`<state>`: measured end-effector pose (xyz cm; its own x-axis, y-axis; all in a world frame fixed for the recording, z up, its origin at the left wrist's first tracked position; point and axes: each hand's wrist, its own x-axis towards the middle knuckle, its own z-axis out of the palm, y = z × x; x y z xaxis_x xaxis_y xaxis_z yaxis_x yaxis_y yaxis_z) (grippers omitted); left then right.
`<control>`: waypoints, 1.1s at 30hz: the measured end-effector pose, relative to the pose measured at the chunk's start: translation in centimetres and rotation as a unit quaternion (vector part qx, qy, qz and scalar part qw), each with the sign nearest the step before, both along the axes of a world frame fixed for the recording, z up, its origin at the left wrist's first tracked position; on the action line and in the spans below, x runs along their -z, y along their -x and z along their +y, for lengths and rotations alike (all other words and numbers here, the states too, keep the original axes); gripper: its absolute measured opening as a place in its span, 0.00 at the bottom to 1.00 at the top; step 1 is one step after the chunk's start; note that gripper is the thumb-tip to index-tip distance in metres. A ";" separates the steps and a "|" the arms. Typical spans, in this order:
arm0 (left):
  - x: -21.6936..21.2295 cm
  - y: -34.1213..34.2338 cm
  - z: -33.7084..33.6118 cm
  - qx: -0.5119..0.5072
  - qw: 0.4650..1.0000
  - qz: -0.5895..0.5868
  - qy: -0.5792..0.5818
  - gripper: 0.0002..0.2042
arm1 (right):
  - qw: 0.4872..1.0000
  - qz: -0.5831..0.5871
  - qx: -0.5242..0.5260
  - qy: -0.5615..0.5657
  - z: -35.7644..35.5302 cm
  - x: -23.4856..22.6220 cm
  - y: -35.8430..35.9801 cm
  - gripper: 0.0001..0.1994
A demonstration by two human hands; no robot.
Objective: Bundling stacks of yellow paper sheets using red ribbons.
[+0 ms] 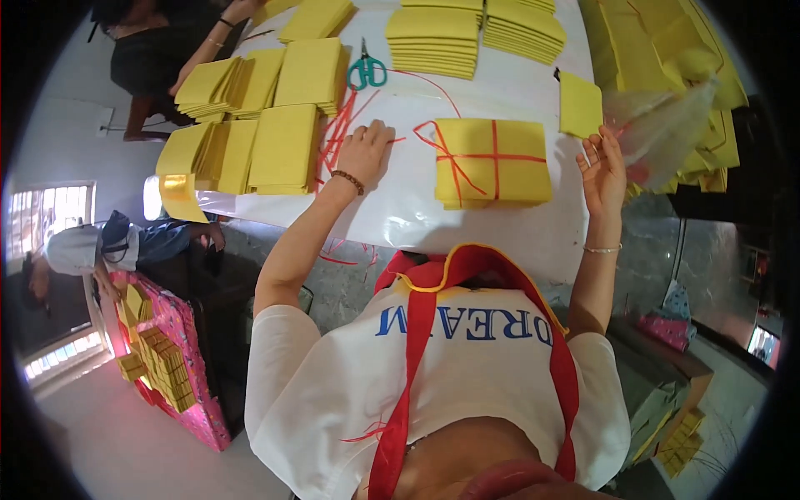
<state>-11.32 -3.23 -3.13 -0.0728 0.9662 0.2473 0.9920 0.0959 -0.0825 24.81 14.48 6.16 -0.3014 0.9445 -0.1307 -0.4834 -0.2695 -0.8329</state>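
1. The landmark is a tied yellow bundle (492,162) of flat, folded-looking pieces, lying on a white-covered table (400,212) in front of the wearer. Red ribbon (521,157) crosses its top, with a loop and loose ends at its left side.

2. Left of the bundle, and apart from it, the left hand (365,152) rests palm down, a beaded bracelet (347,179) at the wrist. Its fingers lie close together and slightly bent. A red strand shows by the fingertips; I cannot tell whether they pinch it.

3. Right of the bundle, also apart from it, the right hand (604,167) is raised, fingers parted and partly curled. The fingertips are near a small yellow piece (581,104) and a clear plastic bag (662,137); contact is unclear.

4. Left of the bundle, beyond the left hand, loose red strips (336,133) lie beside stacked yellow pieces (283,150).

5. Beyond the bundle to the left are scissors (367,73) with teal handles; straight beyond it stand more yellow stacks (432,43).

6. Far left of the bundle, a pink-covered table (204,392) holds small yellow bundles (162,362).
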 end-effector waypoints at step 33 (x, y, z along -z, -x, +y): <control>-9.2 -11.6 5.9 -0.055 0.336 -0.940 0.015 0.32 | 0.966 0.003 -0.154 0.208 -3.8 1.4 3.3 0.27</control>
